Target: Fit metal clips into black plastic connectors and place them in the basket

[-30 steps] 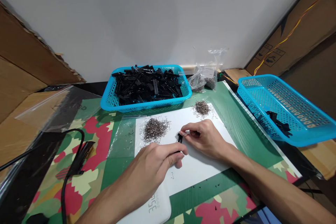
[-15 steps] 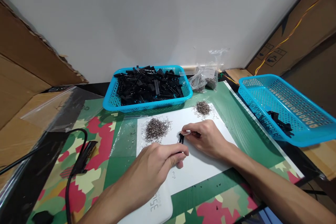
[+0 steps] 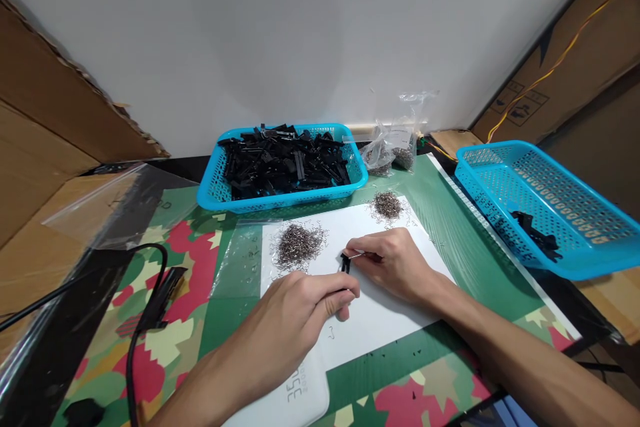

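My left hand [image 3: 315, 303] is closed on the lower end of a small black plastic part [image 3: 345, 262], which sticks up from the fingertips over the white paper [image 3: 370, 340]. At the upper end of that part, my right hand [image 3: 393, 260] pinches a thin silvery metal piece [image 3: 356, 255]; whether it is a spring wire or a tool tip I cannot tell. Left of the hands lies a heap of small bent wire springs [image 3: 297, 245], and behind the right hand a smaller heap of springs [image 3: 387, 205]. A single loose spring [image 3: 331, 332] rests below the left fingers.
At the back stands a blue basket [image 3: 280, 202] heaped with black plastic parts. Another blue basket [image 3: 575, 267] at the right holds several black parts. Clear bags of springs [image 3: 400, 153] lean at the wall. A white power bank [image 3: 310, 387] and a black cable [image 3: 131, 360] lie nearer me.
Both hands keep almost the same position, with the black part and the metal piece still between them. The view shifts very slightly.
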The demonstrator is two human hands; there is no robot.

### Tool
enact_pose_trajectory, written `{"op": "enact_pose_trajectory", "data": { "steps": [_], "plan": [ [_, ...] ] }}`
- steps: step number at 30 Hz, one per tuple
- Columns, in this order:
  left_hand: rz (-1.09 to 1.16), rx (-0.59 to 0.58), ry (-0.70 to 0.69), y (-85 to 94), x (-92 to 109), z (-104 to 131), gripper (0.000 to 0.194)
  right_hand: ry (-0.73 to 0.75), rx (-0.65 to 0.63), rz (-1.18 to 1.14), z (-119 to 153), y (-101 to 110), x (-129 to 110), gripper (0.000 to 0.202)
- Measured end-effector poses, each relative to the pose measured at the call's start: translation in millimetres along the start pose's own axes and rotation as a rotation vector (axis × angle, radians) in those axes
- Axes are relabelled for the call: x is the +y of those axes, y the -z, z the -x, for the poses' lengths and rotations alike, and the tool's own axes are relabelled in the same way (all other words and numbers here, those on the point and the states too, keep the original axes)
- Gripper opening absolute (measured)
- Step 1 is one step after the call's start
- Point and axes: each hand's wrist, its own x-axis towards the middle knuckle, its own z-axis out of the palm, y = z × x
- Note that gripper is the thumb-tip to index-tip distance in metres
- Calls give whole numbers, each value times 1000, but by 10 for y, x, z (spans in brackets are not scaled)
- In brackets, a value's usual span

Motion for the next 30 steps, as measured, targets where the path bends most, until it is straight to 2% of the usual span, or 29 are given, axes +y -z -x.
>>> {"op": "enact_pose_trajectory", "data": {
  "steps": [4,10,16,21,24,27,30],
  "plan": [
    [2,-4,-2,-10,-19,11,36,-21,-48,-30,-26,48,-10,24],
    [-11,-8,-8,-7,-10,-6,34,-30,-132,-17,-88,153,-73,33],
    [-16,-42,-3,-20,4,-6,34,-118,-172,-34,-101,210,-97,22],
    [-67,-40,1,-31,38,16,31,-146,-222,-103,-96,272,-90,22],
    [-73,-30,-8,-20,64,24,31,-204,-155,-152,-102,308,-50,24],
    [-104,-35,-17,-9,75,18,31,-244,7,-176,-113,337,13,27],
    [-154,-45,-27,-14,63,8,31,-173,112,-182,-119,347,58,29]
  ]
}}
